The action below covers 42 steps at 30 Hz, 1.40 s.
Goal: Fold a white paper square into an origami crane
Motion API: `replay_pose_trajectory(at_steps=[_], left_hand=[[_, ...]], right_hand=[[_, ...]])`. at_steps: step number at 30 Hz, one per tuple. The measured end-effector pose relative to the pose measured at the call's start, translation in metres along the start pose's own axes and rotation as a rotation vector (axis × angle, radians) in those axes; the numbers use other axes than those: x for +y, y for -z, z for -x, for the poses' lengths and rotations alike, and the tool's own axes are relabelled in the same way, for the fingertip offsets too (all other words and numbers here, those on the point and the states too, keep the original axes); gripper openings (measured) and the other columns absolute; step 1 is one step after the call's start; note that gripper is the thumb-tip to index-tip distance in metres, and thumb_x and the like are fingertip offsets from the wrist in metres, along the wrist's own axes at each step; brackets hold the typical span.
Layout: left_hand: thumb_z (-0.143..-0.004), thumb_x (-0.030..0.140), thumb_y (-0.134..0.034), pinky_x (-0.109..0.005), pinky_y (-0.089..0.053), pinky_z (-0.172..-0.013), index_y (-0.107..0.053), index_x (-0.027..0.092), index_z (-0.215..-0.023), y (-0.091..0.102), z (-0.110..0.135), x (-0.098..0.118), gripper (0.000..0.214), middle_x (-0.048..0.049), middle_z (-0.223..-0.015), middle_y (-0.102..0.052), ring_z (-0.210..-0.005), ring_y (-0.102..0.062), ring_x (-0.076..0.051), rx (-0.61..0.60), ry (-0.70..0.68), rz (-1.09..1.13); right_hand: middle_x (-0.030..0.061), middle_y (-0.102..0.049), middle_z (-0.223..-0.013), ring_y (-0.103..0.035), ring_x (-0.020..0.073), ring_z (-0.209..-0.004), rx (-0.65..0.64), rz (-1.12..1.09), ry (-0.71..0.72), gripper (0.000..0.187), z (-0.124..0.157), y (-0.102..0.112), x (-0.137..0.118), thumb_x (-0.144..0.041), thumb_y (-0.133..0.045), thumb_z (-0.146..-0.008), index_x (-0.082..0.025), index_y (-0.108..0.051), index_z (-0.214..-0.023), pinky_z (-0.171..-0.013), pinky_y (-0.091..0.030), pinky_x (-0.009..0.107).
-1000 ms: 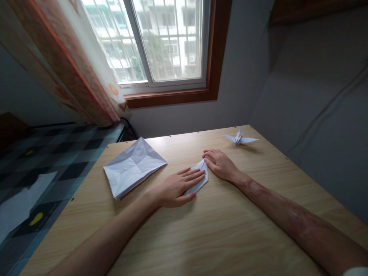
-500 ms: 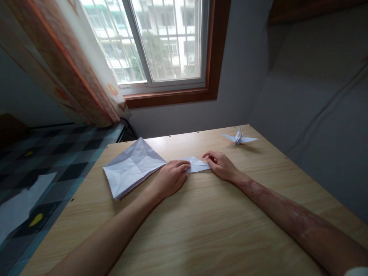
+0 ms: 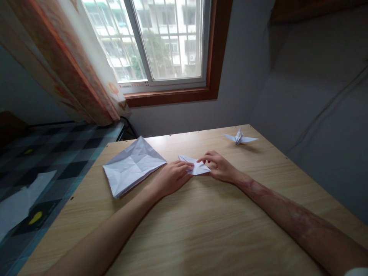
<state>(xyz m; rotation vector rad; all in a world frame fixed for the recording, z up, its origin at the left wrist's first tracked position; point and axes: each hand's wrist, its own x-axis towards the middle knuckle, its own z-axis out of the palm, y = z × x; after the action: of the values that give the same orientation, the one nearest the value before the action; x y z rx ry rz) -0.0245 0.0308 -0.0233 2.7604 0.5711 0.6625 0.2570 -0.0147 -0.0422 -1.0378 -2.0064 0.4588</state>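
A small folded piece of white paper (image 3: 198, 169) lies on the wooden table, between my two hands. The fingers of my left hand (image 3: 175, 174) are together and pin down its left part, with the thumb at the near edge. At its right end, my right hand (image 3: 217, 165) grips the paper with curled fingers, the index fingertip touching the top. Parts of the paper are hidden under the fingers. Left of my left hand lies a stack of creased white paper sheets (image 3: 133, 165). A white origami crane (image 3: 239, 138) stands near the far right corner.
The table (image 3: 184, 230) has its far edge by the wall, under a barred window (image 3: 172, 38). To the left is a surface with a checked cloth (image 3: 86, 142), bearing a torn white paper piece (image 3: 25, 199). An orange floral curtain (image 3: 71, 57) hangs beside the window.
The folded paper has turned and now shows a different outline, with a pointed flap at its far left. My left fingers have shifted right, and my right index finger has come onto the paper.
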Motion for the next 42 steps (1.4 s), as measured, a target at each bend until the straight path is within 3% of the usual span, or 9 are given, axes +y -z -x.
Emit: replay_pose_trajectory(at_steps=[4,8,13,18,23,30,33,37,42], left_hand=[[-0.111,0.026,-0.052,-0.037,-0.061,-0.107,-0.073,0.023,-0.121,0.003,0.0,0.004,0.024,-0.0093,-0.139,-0.077,-0.123,-0.077,-0.023,-0.04,-0.029,0.101],[-0.104,0.032,-0.066,-0.039,-0.062,-0.106,-0.073,0.024,-0.116,0.003,0.002,0.006,0.016,-0.0084,-0.132,-0.079,-0.118,-0.077,-0.025,0.002,-0.017,0.064],[-0.107,0.033,-0.062,-0.037,-0.062,-0.096,-0.077,0.024,-0.103,0.0,0.001,0.0,0.018,-0.0082,-0.117,-0.082,-0.106,-0.077,-0.023,0.059,0.042,0.085],[-0.107,0.033,-0.062,-0.037,-0.059,-0.094,-0.075,0.023,-0.102,-0.002,-0.001,-0.006,0.018,-0.0084,-0.111,-0.08,-0.102,-0.074,-0.023,0.063,0.106,0.153],[-0.1,0.029,-0.069,-0.036,-0.058,-0.083,-0.066,0.022,-0.103,-0.005,-0.001,-0.005,0.008,-0.0052,-0.1,-0.076,-0.092,-0.072,-0.023,0.086,0.23,0.129],[-0.096,0.029,-0.072,-0.037,-0.062,-0.082,-0.053,0.025,-0.135,-0.012,0.003,-0.005,0.044,-0.0101,-0.132,-0.067,-0.098,-0.077,-0.022,0.169,0.255,0.073],[-0.099,0.031,-0.071,-0.041,-0.064,-0.09,-0.059,0.025,-0.133,-0.01,0.002,-0.005,0.037,-0.012,-0.139,-0.065,-0.106,-0.076,-0.024,0.178,0.183,-0.007],[-0.108,0.029,-0.058,-0.046,-0.061,-0.107,-0.071,0.026,-0.124,-0.007,0.0,-0.005,0.021,-0.0097,-0.132,-0.075,-0.12,-0.074,-0.027,0.068,0.069,-0.06],[-0.113,0.037,-0.048,-0.047,-0.049,-0.127,-0.057,0.024,-0.159,-0.01,0.003,-0.009,0.048,-0.0107,-0.166,-0.058,-0.15,-0.059,-0.027,-0.04,0.101,-0.081]], right_hand=[[0.0089,-0.074,-0.118,-0.068,0.0257,-0.11,-0.032,0.05,0.082,0.023,-0.001,-0.001,0.0,-0.016,-0.077,-0.094,-0.028,-0.083,-0.112,-0.099,-0.056,0.042],[0.0069,-0.078,-0.1,-0.07,0.0237,-0.097,-0.065,0.018,0.085,0.012,-0.003,-0.004,0.0,-0.022,-0.07,-0.103,-0.024,-0.08,-0.098,-0.092,-0.055,0.038],[0.004,-0.072,-0.081,-0.066,0.0213,-0.081,-0.043,0.006,0.011,0.026,-0.004,-0.007,-0.003,-0.034,-0.07,-0.105,-0.021,-0.072,-0.082,-0.08,-0.05,0.035],[0.0031,-0.076,-0.089,-0.067,0.0195,-0.081,-0.02,-0.145,-0.144,0.015,-0.005,-0.013,-0.007,-0.035,-0.071,-0.102,-0.022,-0.076,-0.107,-0.076,-0.052,0.032],[-0.0004,-0.074,-0.088,-0.065,0.0169,-0.075,-0.034,-0.19,-0.229,0.04,-0.006,-0.016,-0.007,-0.029,-0.075,-0.097,-0.023,-0.066,-0.135,-0.07,-0.051,0.029],[0.0028,-0.068,-0.105,-0.063,0.0163,-0.076,0.006,-0.083,-0.171,0.052,-0.003,-0.021,-0.001,-0.02,-0.075,-0.094,-0.023,-0.057,-0.142,-0.075,-0.057,0.033],[0.0091,-0.067,-0.118,-0.067,0.0232,-0.096,0.046,0.037,-0.05,0.045,-0.003,-0.02,-0.003,-0.022,-0.073,-0.097,-0.023,-0.06,-0.14,-0.09,-0.061,0.042],[0.0148,-0.068,-0.14,-0.062,0.0311,-0.132,-0.028,0.243,0.073,0.033,-0.002,-0.018,-0.011,-0.024,-0.062,-0.106,-0.023,-0.067,-0.138,-0.116,-0.053,0.053],[0.014,-0.051,-0.171,-0.047,0.0294,-0.159,-0.206,0.381,0.04,0.055,0.002,-0.022,-0.009,-0.03,-0.043,-0.113,-0.02,-0.048,-0.167,-0.132,-0.04,0.053]])
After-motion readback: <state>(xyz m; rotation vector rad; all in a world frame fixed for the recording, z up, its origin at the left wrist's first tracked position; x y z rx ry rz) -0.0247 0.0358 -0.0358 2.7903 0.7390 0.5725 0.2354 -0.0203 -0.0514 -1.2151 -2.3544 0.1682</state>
